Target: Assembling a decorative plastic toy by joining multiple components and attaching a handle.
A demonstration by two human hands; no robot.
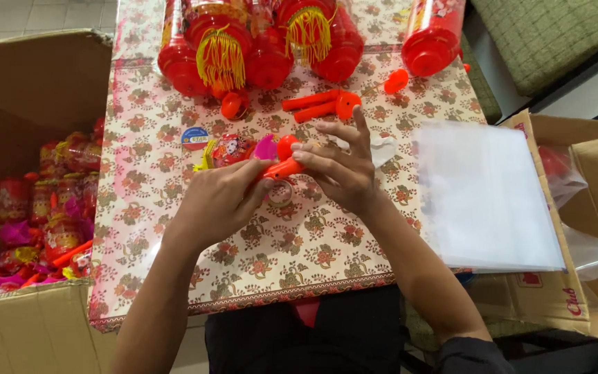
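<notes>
While both forearms reach up from the near edge of the bench (pixel 257 273), the left hand (pixel 219 201) and right hand (pixel 344 170) meet over its middle on one orange plastic handle (pixel 284 168). That handle lies nearly level, its long axis running left to right and rising a little toward the right, directly between the two hands. The left grip is closed round its left end, thumb on top. The right grip pinches the right end with thumb and forefinger, the other fingers spread loose; neither hand is clearly nearer. Just under the handle a clear tape roll (pixel 279 195) lies on the floral cloth. Left, a cardboard box (pixel 29 83) holds packed lanterns; right lies a stack of clear bags (pixel 486 197). Farther off lie spare orange handles (pixel 316 105) and red lanterns (pixel 257 45) with yellow tassels.
</notes>
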